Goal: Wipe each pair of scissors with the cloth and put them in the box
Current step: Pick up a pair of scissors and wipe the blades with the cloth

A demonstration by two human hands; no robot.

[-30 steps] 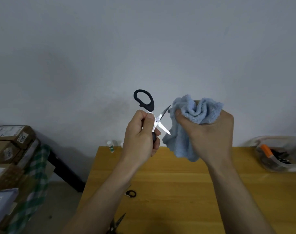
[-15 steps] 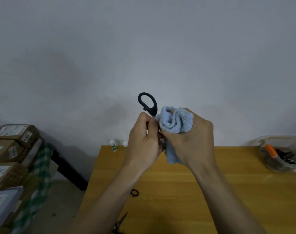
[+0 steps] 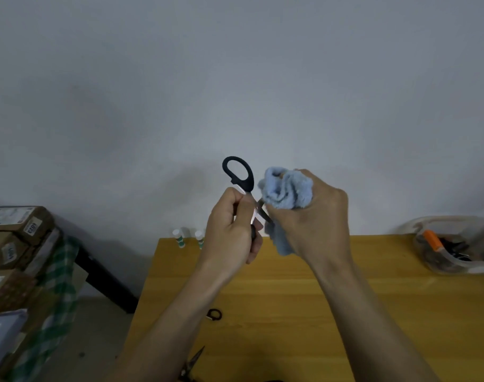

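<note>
My left hand (image 3: 232,230) grips a pair of black-handled scissors (image 3: 240,175) held up above the wooden table (image 3: 290,312), one handle loop sticking up over my fingers. My right hand (image 3: 312,216) holds a bunched light-blue cloth (image 3: 286,190) pressed against the blades, which are mostly hidden in the cloth. A clear plastic box (image 3: 456,244) at the table's right edge holds several items, one with an orange part. More scissors (image 3: 194,363) lie at the near edge, and a black handle loop (image 3: 214,314) shows beside my left forearm.
Two small white tubes with green labels (image 3: 189,238) stand at the table's back left corner. Stacked cardboard boxes (image 3: 11,244) and a green checked cloth (image 3: 56,285) sit left of the table. A grey wall lies behind.
My right hand brought the cloth from beside the open blades onto them and now covers them. The view shifted slightly.
</note>
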